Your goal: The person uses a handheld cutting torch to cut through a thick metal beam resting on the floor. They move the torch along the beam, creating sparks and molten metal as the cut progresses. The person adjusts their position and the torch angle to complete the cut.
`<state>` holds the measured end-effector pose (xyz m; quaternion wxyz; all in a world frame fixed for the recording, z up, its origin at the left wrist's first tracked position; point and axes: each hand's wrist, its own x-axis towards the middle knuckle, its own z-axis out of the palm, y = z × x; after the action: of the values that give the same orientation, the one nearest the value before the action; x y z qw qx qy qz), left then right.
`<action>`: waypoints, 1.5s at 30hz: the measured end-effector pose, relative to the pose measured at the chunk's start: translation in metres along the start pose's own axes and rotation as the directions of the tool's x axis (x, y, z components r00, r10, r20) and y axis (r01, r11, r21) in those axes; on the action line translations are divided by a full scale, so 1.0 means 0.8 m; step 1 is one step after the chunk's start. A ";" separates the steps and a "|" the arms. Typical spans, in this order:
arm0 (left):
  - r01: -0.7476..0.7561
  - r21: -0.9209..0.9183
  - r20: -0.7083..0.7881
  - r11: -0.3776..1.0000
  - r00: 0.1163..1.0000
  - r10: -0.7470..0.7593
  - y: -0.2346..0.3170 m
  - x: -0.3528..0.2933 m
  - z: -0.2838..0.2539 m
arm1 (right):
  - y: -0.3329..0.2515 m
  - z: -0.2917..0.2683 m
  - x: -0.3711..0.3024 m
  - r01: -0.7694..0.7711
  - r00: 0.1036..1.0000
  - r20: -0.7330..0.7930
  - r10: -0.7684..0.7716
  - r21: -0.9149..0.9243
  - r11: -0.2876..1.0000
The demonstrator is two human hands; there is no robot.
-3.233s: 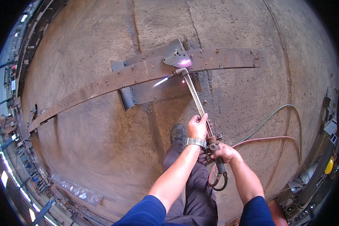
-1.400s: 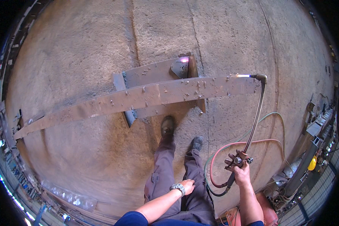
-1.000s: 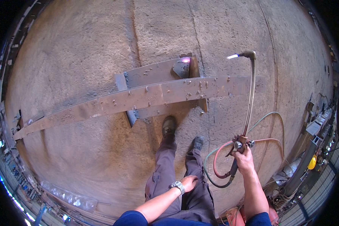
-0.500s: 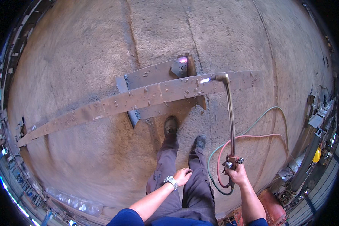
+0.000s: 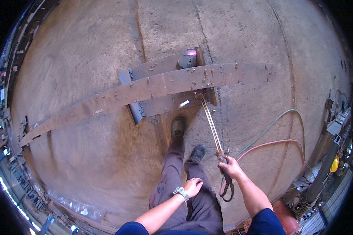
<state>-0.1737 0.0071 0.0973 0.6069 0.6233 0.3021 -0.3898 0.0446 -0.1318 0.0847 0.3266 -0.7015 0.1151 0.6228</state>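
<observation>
In my right hand [image 5: 230,167] is a long gas cutting torch [image 5: 211,124], its fingers closed round the handle below the valves. The torch head sits over the lower steel plate, just nearer than the long curved flat bar [image 5: 137,90]. A bright white-blue flame [image 5: 184,103] shows to the left of the head. My left hand [image 5: 193,187] lies loosely across my thigh with nothing in it; a metal watch [image 5: 181,192] is on that wrist. A perforated grey steel piece [image 5: 187,60] beyond the bar glows pink at its top.
Green [image 5: 276,118] and red [image 5: 270,145] hoses loop over the large brown floor surface on my right. My two boots, one of them the left boot [image 5: 178,127], stand near the steelwork. A yellow helmet-like object [image 5: 334,163] and a red tank [image 5: 285,216] are at the right edge.
My right hand has moved left, bringing the torch head left and nearer, from over the curved bar to the lower plate. The left hand still rests on my thigh.
</observation>
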 end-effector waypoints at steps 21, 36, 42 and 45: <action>-0.127 -0.767 -0.314 0.629 0.929 -0.195 -0.042 0.254 -0.098 | -0.107 0.043 0.274 -0.062 0.959 0.260 -0.117 0.591 0.805; -0.101 -0.604 -0.222 0.790 0.974 -0.045 0.008 0.266 -0.144 | -0.159 0.049 0.363 0.065 0.987 0.058 -0.153 0.716 0.695; 0.009 -0.774 -0.076 0.633 0.991 -0.107 0.008 0.269 -0.138 | -0.160 0.047 0.360 0.072 0.964 0.128 -0.234 0.720 0.690; 0.051 -0.748 -0.052 0.662 0.989 -0.136 0.004 0.267 -0.132 | -0.154 0.056 0.352 0.072 0.967 0.133 -0.216 0.670 0.738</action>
<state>-0.0486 0.0912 -0.0876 0.7709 0.3246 0.4973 -0.2304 0.1345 0.0583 -0.1442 0.6105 -0.4806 0.2391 0.5823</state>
